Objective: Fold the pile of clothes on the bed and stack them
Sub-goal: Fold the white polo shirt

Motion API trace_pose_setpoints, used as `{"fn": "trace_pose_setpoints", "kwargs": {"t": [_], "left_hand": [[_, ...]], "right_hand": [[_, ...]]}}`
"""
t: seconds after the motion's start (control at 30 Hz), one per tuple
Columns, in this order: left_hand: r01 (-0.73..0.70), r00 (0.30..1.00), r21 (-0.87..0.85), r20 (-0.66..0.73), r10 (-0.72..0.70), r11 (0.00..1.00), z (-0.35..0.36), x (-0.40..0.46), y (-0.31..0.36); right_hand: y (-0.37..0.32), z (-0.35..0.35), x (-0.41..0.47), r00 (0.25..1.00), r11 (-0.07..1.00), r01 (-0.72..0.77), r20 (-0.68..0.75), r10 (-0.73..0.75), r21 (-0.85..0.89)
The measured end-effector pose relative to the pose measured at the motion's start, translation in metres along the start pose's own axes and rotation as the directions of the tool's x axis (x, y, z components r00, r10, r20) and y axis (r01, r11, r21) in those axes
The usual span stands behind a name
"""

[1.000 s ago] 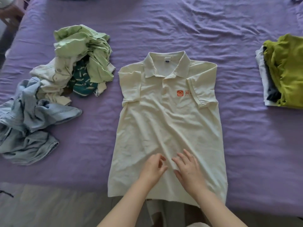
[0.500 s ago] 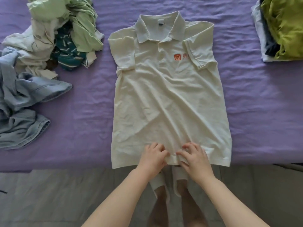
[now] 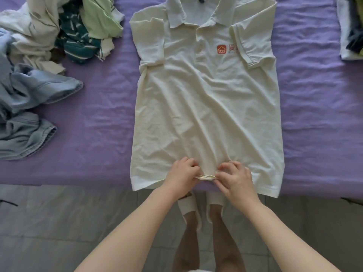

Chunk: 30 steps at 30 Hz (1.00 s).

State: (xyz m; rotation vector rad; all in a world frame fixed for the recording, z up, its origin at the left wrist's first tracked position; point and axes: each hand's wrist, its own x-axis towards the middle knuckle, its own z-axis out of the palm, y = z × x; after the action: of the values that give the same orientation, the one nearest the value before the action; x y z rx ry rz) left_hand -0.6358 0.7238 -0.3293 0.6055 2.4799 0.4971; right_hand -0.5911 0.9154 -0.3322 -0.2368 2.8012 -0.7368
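Cream polo shirt (image 3: 206, 107): flat at the bed's (image 3: 310, 122) near edge; left hand (image 3: 183, 178) and right hand (image 3: 234, 180) grips both pinch its hem.

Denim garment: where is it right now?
Head view: the light-blue denim garment lies crumpled at the left edge on the purple bedsheet, just below the unfolded clothes pile and left of the cream polo shirt.
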Motion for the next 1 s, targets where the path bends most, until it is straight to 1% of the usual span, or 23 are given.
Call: {"fn": "trace_pose_setpoints", "kwargs": {"t": [0.07, 0.1, 0.17, 0.23, 0.3, 0.37, 0.43, 0.5, 0.53, 0.6, 0.63, 0.67, 0.7, 0.77, 0.83, 0.9, 0.97, 1.0], "left_hand": [[0.14, 0.985, -0.153, 0.118, -0.123, 0.978, -0.012, 0.009, -0.001], [0.225, 0.969, -0.262, 0.157, -0.189, 0.938, -0.02, 0.012, 0.0], [0.337, 0.941, -0.47, 0.174, -0.289, 0.816, -0.036, 0.014, -0.002], [0.405, 0.911, -0.57, 0.184, -0.37, 0.714, -0.053, 0.019, -0.007], [0.438, 0.885, -0.612, 0.167, -0.434, 0.658, -0.071, 0.025, -0.012], [0.432, 0.876, -0.648, 0.134, -0.464, 0.628, -0.09, 0.034, -0.019], [0.409, 0.87, -0.69, 0.098, -0.483, 0.597, -0.109, 0.043, -0.025], [0.373, 0.869, -0.726, 0.054, -0.492, 0.578, -0.131, 0.051, -0.03], [0.351, 0.873, -0.736, 0.033, -0.487, 0.579, -0.143, 0.055, -0.033], [0.311, 0.882, -0.744, -0.006, -0.471, 0.592, -0.166, 0.064, -0.04], [0.292, 0.885, -0.749, -0.025, -0.466, 0.594, -0.177, 0.07, -0.044], [0.271, 0.886, -0.76, -0.044, -0.462, 0.592, -0.189, 0.076, -0.049], [0.249, 0.887, -0.771, -0.062, -0.458, 0.586, -0.199, 0.082, -0.054], [0.213, 0.887, -0.792, -0.088, -0.452, 0.573, -0.22, 0.099, -0.065], [0.187, 0.888, -0.824, -0.09, -0.45, 0.535, -0.24, 0.121, -0.076], [0.166, 0.891, -0.853, -0.085, -0.447, 0.495, -0.256, 0.143, -0.087], [0.151, 0.888, -0.858, -0.101, -0.449, 0.492, -0.271, 0.166, -0.101], [0.15, 0.888, -0.855, -0.105, -0.447, 0.497, -0.278, 0.177, -0.109]], "right_hand": [[0.002, -0.013, 0.013, 0.999, 0.997, -0.009, 0.048, 0.005, 0.072], [0.003, -0.019, 0.021, 0.995, 0.99, -0.042, 0.098, 0.029, 0.132], [0.007, -0.033, 0.039, 0.975, 0.956, -0.144, 0.204, 0.092, 0.257], [0.01, -0.049, 0.059, 0.964, 0.936, -0.198, 0.229, 0.132, 0.292], [0.012, -0.066, 0.08, 0.965, 0.939, -0.204, 0.22, 0.145, 0.277], [0.013, -0.084, 0.102, 0.961, 0.927, -0.236, 0.21, 0.179, 0.291], [0.015, -0.101, 0.124, 0.956, 0.882, -0.283, 0.188, 0.226, 0.376], [0.014, -0.117, 0.144, 0.956, 0.855, -0.288, 0.173, 0.235, 0.432], [0.013, -0.125, 0.153, 0.963, 0.875, -0.26, 0.175, 0.205, 0.409], [0.011, -0.139, 0.17, 0.975, 0.948, -0.147, 0.202, 0.092, 0.281], [0.01, -0.145, 0.178, 0.978, 0.965, -0.089, 0.203, 0.039, 0.246], [0.01, -0.151, 0.187, 0.983, 0.963, -0.056, 0.182, 0.007, 0.265], [0.01, -0.158, 0.196, 0.989, 0.944, -0.053, 0.15, 0.004, 0.325], [0.007, -0.173, 0.217, 0.992, 0.871, -0.097, 0.114, 0.048, 0.482], [0.003, -0.186, 0.243, 0.991, 0.804, -0.129, 0.096, 0.09, 0.58], [-0.001, -0.195, 0.27, 0.987, 0.782, -0.158, 0.07, 0.146, 0.603], [-0.002, -0.201, 0.296, 0.984, 0.814, -0.164, 0.038, 0.172, 0.557], [0.0, -0.203, 0.307, 0.983, 0.841, -0.178, 0.048, 0.179, 0.512]]}}
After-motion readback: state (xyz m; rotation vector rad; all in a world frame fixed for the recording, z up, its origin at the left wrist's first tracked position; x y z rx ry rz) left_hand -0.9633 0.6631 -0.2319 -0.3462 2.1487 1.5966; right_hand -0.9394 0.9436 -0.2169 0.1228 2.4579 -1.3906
